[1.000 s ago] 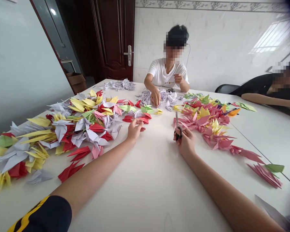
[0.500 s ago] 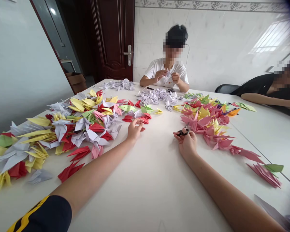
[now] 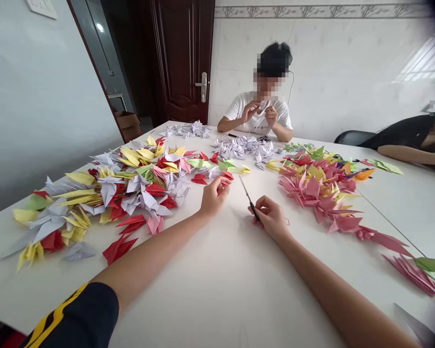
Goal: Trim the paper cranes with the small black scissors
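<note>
My left hand is closed, its thumb and fingers pinched at a red folded paper crane by the edge of the left heap. How firmly the fingers grip it is partly hidden. In my right hand is a pair of black-handled scissors, the fingers wrapped round the handles. Their thin blades point up and away, toward the middle of the table and to the right of my left hand. A thin red bit shows beside my right hand; I cannot tell what it is.
A large heap of coloured paper cranes covers the left side. Mostly pink cranes lie on the right. White cranes sit before a person in a white shirt. Another person's arm rests on the table at far right.
The scissors have turned in my right hand from lying across the fingers to pointing forward, and that hand has shifted left. My left fingers have closed together. The view has swung slightly left.
</note>
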Tool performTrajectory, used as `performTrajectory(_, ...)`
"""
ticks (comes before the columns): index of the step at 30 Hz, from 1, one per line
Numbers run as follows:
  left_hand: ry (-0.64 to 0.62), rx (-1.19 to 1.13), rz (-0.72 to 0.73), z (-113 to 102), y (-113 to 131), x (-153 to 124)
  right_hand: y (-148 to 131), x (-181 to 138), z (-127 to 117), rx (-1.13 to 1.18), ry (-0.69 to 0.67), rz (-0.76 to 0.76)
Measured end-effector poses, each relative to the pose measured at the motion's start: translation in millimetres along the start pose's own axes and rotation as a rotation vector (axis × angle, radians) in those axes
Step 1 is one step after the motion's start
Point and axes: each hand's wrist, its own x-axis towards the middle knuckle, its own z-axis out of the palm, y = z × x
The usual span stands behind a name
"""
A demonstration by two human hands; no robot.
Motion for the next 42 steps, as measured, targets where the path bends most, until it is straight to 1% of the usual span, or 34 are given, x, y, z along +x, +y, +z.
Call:
performTrajectory(3, -0.073, 0.02, 0.091, -3, 45, -5, -3, -3, 1, -0.072, -0.044, -0.03)
performTrajectory(4, -0.138, 0.048, 0.101, -6, 63, -8, -4, -4, 2, -0.079, -0.043, -0.044)
performTrajectory(6, -0.378, 0.174, 0.114, -17, 97, -20, -5, -4, 2, -0.089, -0.039, -0.076)
performTrajectory(7, -0.54, 0.267, 0.133, -25, 112, -29, -6, -4, 1, -0.093, -0.035, -0.086)
performTrajectory(8, -0.68, 0.372, 0.154, -34, 124, -40, -6, -4, 1, -0.096, -0.034, -0.088)
performTrajectory(9, -0.787, 0.474, 0.157, -45, 133, -51, -6, -4, 1, -0.095, -0.033, -0.082)
performTrajectory(10, -0.865, 0.552, 0.142, -57, 137, -63, -6, -3, 1, -0.093, -0.03, -0.07)
performTrajectory(11, -0.918, 0.606, 0.121, -70, 139, -75, -5, -3, 1, -0.088, -0.027, -0.056)
performTrajectory(12, -0.934, 0.649, 0.088, -84, 137, -86, -5, -3, 1, -0.083, -0.023, -0.043)
performTrajectory(13, -0.921, 0.695, 0.041, -99, 132, -96, -4, -2, 1, -0.078, -0.02, -0.034)
performTrajectory(15, -0.806, 0.82, -0.072, -129, 118, -112, -2, -1, 0, -0.068, -0.014, -0.022)
performTrajectory(17, -0.612, 0.97, -0.154, -157, 99, -123, -1, 1, -1, -0.06, -0.007, -0.016)
performTrajectory(19, -0.418, 1.096, -0.218, -179, 81, -135, 0, 2, -2, -0.055, 0.008, -0.019)
performTrajectory(20, -0.342, 1.148, -0.221, -187, 72, -141, 0, 2, -2, -0.054, 0.015, -0.021)
performTrajectory(21, -0.306, 1.184, -0.207, -193, 64, -148, 0, 2, -2, -0.054, 0.021, -0.023)
performTrajectory(23, -0.231, 1.223, -0.209, -196, 51, -162, -1, 1, -2, -0.054, 0.028, -0.026)
performTrajectory(24, -0.218, 1.211, -0.229, -195, 45, -168, -2, 1, -2, -0.056, 0.029, -0.028)
performTrajectory(27, -0.23, 1.128, -0.292, -186, 34, -181, -3, -1, -2, -0.065, 0.033, -0.033)
performTrajectory(30, -0.225, 1.097, -0.259, -178, 29, -180, -2, -1, -1, -0.068, 0.029, -0.022)
performTrajectory(35, -0.266, 1.137, -0.098, -174, 27, -160, 0, 1, -1, -0.082, 0.02, -0.017)
performTrajectory(39, -0.347, 1.247, -0.076, -173, 25, -135, 0, 1, -1, -0.105, 0.016, -0.018)
performTrajectory(42, -0.433, 1.235, -0.08, -173, 27, -118, -1, 1, 0, -0.098, 0.009, -0.009)
